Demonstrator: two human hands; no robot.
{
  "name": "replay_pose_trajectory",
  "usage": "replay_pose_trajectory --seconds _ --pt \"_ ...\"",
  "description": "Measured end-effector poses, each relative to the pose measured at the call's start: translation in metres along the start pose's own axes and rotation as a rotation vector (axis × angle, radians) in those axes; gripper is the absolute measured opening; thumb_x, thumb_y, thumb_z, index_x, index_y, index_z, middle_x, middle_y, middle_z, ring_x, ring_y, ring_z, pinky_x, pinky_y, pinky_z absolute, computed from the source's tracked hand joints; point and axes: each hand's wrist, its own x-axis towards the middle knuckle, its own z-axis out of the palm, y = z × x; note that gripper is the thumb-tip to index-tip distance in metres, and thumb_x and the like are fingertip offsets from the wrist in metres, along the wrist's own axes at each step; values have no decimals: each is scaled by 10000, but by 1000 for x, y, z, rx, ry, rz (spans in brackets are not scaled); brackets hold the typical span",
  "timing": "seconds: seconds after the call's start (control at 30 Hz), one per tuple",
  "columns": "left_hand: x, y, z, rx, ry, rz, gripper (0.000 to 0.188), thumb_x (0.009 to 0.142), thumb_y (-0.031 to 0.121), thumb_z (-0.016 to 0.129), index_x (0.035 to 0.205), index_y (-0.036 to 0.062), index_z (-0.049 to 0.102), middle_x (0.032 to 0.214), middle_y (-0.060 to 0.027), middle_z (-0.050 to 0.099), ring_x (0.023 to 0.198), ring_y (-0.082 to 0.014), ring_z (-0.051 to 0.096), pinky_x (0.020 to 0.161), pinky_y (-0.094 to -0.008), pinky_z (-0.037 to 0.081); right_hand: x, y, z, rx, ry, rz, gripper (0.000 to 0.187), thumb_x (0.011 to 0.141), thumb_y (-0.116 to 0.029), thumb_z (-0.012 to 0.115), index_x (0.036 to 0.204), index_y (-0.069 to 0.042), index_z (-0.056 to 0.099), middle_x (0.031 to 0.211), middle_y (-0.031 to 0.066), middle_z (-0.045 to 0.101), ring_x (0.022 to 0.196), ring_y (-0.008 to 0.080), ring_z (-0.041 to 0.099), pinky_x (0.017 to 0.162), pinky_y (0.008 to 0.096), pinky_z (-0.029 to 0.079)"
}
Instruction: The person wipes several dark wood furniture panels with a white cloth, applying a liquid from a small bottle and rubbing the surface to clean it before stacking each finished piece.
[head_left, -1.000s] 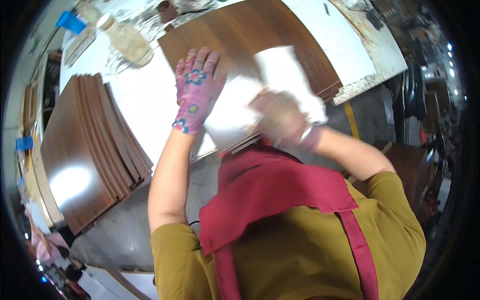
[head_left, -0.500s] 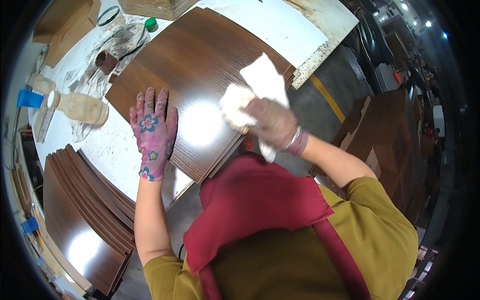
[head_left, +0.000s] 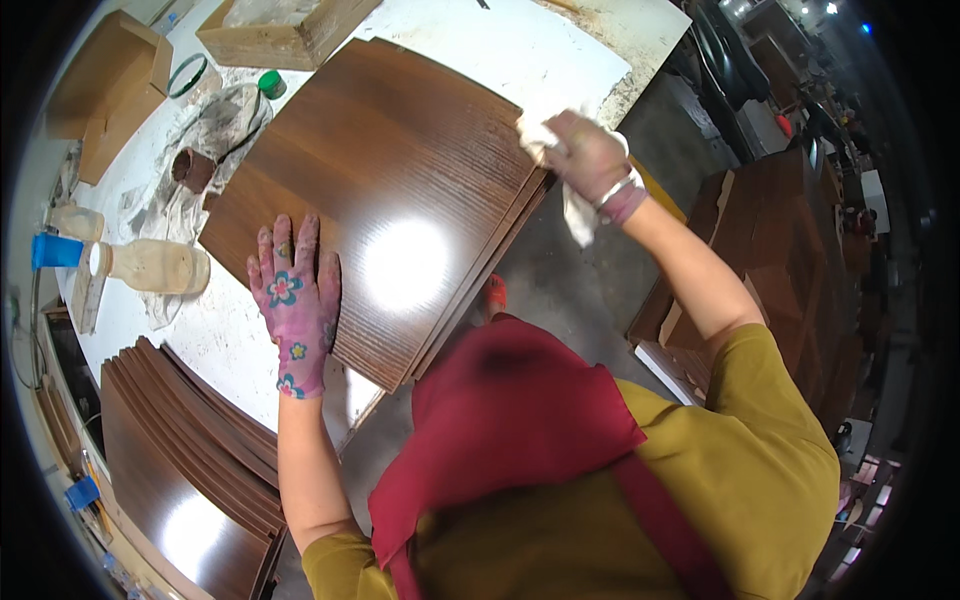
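A glossy dark-brown wood panel [head_left: 400, 190] lies on the white worktable [head_left: 560, 50], on top of at least one more like it. My left hand [head_left: 293, 300], in a pink flowered glove, rests flat on the panel's near left corner with its fingers spread. My right hand [head_left: 590, 160] is closed around a white cloth [head_left: 575, 205] and presses it against the panel's right edge, where the panel overhangs the table. Part of the cloth hangs down below the hand.
A stack of similar brown panels [head_left: 190, 460] lies fanned at the lower left. On the table's left are a cloudy plastic bottle [head_left: 150, 265], a blue cup [head_left: 55, 250], a stained rag [head_left: 215, 130], a green cap [head_left: 270, 82] and a wooden box [head_left: 285, 30]. More brown panels [head_left: 790, 250] stand on the floor at right.
My right hand has slid the cloth from the middle of the panel out to its right edge. My left hand stays flat on the panel. The view has shifted.
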Motion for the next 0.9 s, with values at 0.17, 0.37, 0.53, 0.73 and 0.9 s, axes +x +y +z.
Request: replay_pose_trajectory --seconds 0.17,0.37,0.53,0.73,0.9 --pt "-3 -2 1 17 -34 -17 462 951 290 529 1399 189 478 1469 -103 409 1378 -325 336 1145 -480 223 -27 -40 15 60 -37 -113 384 796 -270 702 1144 -128 625 999 122 655 885 279 650 766 378 525" --pt "10 1 -2 -30 52 32 468 921 299 570 1365 166 504 1424 -117 446 1347 -340 373 1124 -483 259 23 109 -24 -149 -155 289 373 860 -342 616 1125 -81 635 1084 163 646 1003 330 623 887 383 493" --pt "35 29 -9 -168 -4 85 476 891 293 608 1339 157 519 1379 -130 483 1317 -346 410 1101 -478 291 -4 -30 -24 194 90 -106 374 837 -194 673 1198 -124 608 1063 99 655 893 247 668 781 346 546" --pt "54 73 9 -87 -16 226 513 924 322 531 1415 194 454 1464 -135 415 1377 -338 340 1132 -507 239 -30 -34 45 124 156 -202 304 844 -254 657 1091 -85 609 1005 132 632 922 294 633 794 419 523" --pt "52 66 6 -61 -32 234 526 915 334 543 1413 188 458 1461 -143 417 1369 -351 347 1132 -510 237 -11 -16 41 13 156 -67 332 797 -175 674 1113 -102 602 1005 137 622 870 299 629 741 390 525"
